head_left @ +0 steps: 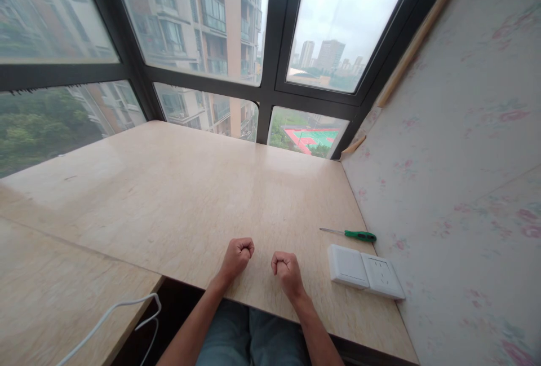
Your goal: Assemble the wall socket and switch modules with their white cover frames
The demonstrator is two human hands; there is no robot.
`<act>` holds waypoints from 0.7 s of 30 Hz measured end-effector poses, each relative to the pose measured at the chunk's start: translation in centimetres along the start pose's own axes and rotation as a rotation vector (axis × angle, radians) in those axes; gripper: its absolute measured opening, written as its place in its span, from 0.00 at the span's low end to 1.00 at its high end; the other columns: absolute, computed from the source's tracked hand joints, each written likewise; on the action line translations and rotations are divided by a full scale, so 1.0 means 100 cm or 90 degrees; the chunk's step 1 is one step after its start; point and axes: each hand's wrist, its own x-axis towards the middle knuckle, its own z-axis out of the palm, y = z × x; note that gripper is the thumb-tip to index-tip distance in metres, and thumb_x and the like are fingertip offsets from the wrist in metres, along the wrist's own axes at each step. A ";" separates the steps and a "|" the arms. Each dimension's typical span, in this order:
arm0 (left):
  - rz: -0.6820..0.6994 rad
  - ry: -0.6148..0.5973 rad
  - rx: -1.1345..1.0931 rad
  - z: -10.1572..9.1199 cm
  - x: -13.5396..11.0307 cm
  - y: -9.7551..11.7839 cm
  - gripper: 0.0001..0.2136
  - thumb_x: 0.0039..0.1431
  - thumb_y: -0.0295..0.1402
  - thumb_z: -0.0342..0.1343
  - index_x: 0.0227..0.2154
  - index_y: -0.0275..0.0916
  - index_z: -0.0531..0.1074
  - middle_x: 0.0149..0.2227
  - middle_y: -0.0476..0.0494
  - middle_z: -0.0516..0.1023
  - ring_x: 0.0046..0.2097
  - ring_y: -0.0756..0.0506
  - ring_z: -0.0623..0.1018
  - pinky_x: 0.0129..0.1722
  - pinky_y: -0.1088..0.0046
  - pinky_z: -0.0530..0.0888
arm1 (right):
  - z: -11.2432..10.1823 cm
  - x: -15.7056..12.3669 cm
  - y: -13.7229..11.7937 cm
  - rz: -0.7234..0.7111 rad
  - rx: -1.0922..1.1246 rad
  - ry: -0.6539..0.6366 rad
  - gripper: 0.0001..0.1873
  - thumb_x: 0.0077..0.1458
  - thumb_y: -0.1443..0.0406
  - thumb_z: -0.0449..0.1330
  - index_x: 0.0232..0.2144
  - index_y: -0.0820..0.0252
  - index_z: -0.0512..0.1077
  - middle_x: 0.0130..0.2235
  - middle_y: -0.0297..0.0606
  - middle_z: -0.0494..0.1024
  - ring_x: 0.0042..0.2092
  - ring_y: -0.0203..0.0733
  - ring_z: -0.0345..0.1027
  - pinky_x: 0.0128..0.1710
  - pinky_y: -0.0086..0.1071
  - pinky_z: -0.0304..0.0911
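Both of my hands rest as fists on the pale marble-look sill [190, 197], near its front edge. My left hand [238, 256] is closed with the thumb folded over and nothing showing in it. A short gap to the right, my right hand [287, 273] is closed too, with no object visible. Farther right lies a screwdriver [360, 235] with a green and black handle, its thin shaft pointing left. In front of it sit a white blank-faced wall plate [347, 266] and a white socket plate [382, 276], side by side against the wall. Neither hand touches them.
Dark-framed windows [267, 95] rise along the far edge. A wall with floral paper [456, 185] bounds the right side, its edge peeling near the corner. At lower left, a white cable [110, 312] runs over a lower-left slab and hangs into a dark gap.
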 end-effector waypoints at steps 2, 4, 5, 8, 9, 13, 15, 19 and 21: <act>0.001 0.001 0.004 0.000 0.000 0.000 0.06 0.33 0.33 0.39 0.12 0.39 0.58 0.15 0.49 0.60 0.21 0.50 0.60 0.23 0.74 0.56 | 0.000 0.000 0.000 -0.001 0.000 0.005 0.09 0.36 0.66 0.44 0.10 0.58 0.59 0.13 0.32 0.60 0.19 0.34 0.53 0.22 0.27 0.48; 0.003 0.003 0.007 0.000 0.000 0.000 0.06 0.33 0.33 0.39 0.12 0.39 0.58 0.15 0.49 0.60 0.21 0.50 0.60 0.24 0.74 0.57 | 0.001 -0.001 0.000 -0.001 0.001 0.011 0.09 0.36 0.66 0.44 0.10 0.58 0.59 0.13 0.32 0.60 0.19 0.34 0.53 0.22 0.27 0.48; 0.003 0.004 0.008 0.000 0.000 0.000 0.06 0.33 0.33 0.39 0.12 0.39 0.58 0.15 0.49 0.60 0.21 0.50 0.60 0.24 0.74 0.57 | 0.001 -0.001 0.000 -0.001 0.001 0.014 0.09 0.36 0.66 0.44 0.10 0.58 0.59 0.13 0.32 0.60 0.19 0.34 0.53 0.22 0.27 0.48; 0.006 0.008 0.013 0.000 0.000 -0.001 0.06 0.33 0.33 0.39 0.12 0.39 0.58 0.15 0.49 0.61 0.21 0.50 0.61 0.24 0.74 0.57 | 0.001 -0.002 0.000 -0.002 0.004 0.019 0.09 0.36 0.66 0.44 0.10 0.58 0.59 0.13 0.32 0.60 0.19 0.34 0.53 0.22 0.27 0.48; 0.007 0.009 0.014 0.000 0.000 -0.001 0.06 0.33 0.33 0.39 0.12 0.39 0.58 0.15 0.49 0.61 0.21 0.50 0.61 0.24 0.74 0.57 | 0.001 -0.002 0.000 -0.002 0.005 0.020 0.09 0.36 0.66 0.44 0.10 0.58 0.59 0.13 0.32 0.60 0.19 0.34 0.53 0.22 0.27 0.48; 0.009 0.010 0.018 0.000 0.001 -0.001 0.05 0.33 0.33 0.40 0.11 0.39 0.58 0.14 0.50 0.60 0.21 0.50 0.60 0.23 0.74 0.57 | 0.002 -0.003 0.001 -0.006 0.010 0.021 0.09 0.36 0.66 0.44 0.10 0.58 0.59 0.13 0.32 0.60 0.19 0.33 0.53 0.21 0.27 0.48; 0.008 0.010 0.019 0.000 0.001 -0.001 0.05 0.33 0.33 0.40 0.11 0.39 0.58 0.14 0.49 0.60 0.21 0.50 0.61 0.23 0.74 0.57 | 0.002 -0.003 0.001 -0.007 0.012 0.019 0.09 0.36 0.67 0.44 0.10 0.58 0.59 0.13 0.32 0.60 0.19 0.33 0.53 0.21 0.27 0.48; 0.005 0.006 0.019 0.000 0.001 -0.001 0.05 0.33 0.32 0.40 0.11 0.39 0.58 0.14 0.50 0.60 0.21 0.50 0.61 0.23 0.75 0.57 | 0.002 -0.004 0.001 -0.012 0.015 0.014 0.09 0.36 0.67 0.44 0.10 0.59 0.59 0.13 0.32 0.60 0.18 0.33 0.53 0.21 0.27 0.48; 0.005 0.005 0.022 0.000 0.000 0.000 0.05 0.34 0.32 0.40 0.12 0.39 0.58 0.15 0.50 0.61 0.21 0.50 0.61 0.24 0.75 0.57 | 0.002 -0.004 0.000 -0.014 0.015 0.014 0.09 0.37 0.67 0.44 0.10 0.58 0.59 0.13 0.32 0.60 0.18 0.33 0.53 0.21 0.26 0.48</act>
